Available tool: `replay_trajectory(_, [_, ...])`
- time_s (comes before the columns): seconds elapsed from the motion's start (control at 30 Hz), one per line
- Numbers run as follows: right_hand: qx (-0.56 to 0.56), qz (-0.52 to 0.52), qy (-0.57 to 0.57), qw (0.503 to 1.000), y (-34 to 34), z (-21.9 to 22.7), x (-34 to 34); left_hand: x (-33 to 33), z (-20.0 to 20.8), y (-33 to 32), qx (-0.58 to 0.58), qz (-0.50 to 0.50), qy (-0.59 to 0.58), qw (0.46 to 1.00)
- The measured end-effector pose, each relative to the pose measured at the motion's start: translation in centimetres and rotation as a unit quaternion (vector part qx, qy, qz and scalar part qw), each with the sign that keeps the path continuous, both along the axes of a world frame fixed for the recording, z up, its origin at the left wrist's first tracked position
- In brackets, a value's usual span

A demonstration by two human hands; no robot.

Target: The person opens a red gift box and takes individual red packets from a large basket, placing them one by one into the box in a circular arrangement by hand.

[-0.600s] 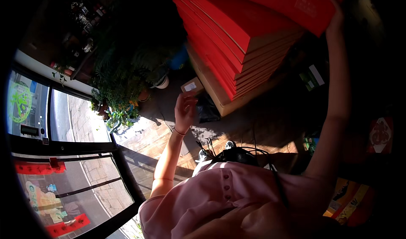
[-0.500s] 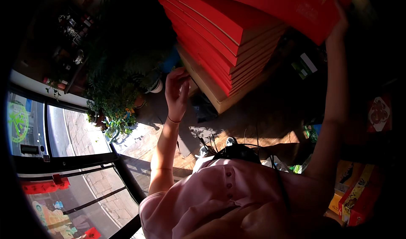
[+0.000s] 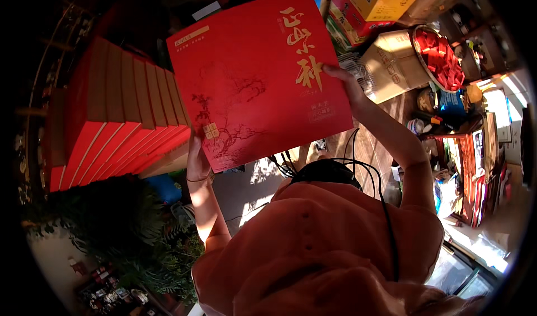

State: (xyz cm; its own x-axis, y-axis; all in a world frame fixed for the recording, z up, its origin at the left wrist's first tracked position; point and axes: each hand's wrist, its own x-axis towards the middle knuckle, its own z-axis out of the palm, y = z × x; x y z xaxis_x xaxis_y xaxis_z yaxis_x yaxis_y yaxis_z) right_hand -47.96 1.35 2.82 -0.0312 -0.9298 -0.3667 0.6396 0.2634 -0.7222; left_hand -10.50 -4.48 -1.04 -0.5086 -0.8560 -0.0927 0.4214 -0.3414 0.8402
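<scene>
A large square red gift box (image 3: 251, 92), printed with gold lettering and dark blossom branches, is held up in front of my chest. Its printed face is toward me, so its depth is hidden. My right hand (image 3: 348, 86) grips the right edge, thumb lying on the face. At the lower left corner my left hand (image 3: 197, 158) closes round the edge, most of its fingers hidden behind. Just to the left rises a tall stack of similar red boxes (image 3: 120, 131) with brown sides.
Leafy plants (image 3: 140, 226) stand below the stack at left. To the right are a cardboard carton (image 3: 391, 64), a round basket (image 3: 417, 39) of red packets, yellow and red boxes (image 3: 369, 2), and cluttered shelves (image 3: 472, 165). Black cables (image 3: 380, 204) hang along my front.
My view has turned right, and the stack now appears at left. The red box has come down before me. My left hand, empty before, now holds it along with my right.
</scene>
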Motion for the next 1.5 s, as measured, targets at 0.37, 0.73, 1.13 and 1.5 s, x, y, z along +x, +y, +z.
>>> replay_trajectory(0.37, [0.084,-0.195,-0.082,0.974,25.0,-15.2,-23.0,-32.2,-14.1,9.1,0.286,-0.204,0.005,0.936])
replay_trajectory(0.73, [0.156,-0.226,-0.046,0.960,33.7,-22.1,-40.1,-53.7,-20.6,12.7,0.185,-0.279,-0.022,0.942])
replay_trajectory(1.13, [0.232,-0.253,0.103,0.934,23.1,-29.2,-56.1,-65.2,-27.1,10.8,0.250,-0.113,0.059,0.960])
replay_trajectory(1.5, [0.273,-0.236,0.241,0.901,20.4,-36.0,-63.9,-73.4,-34.0,8.8,0.292,-0.021,-0.036,0.955])
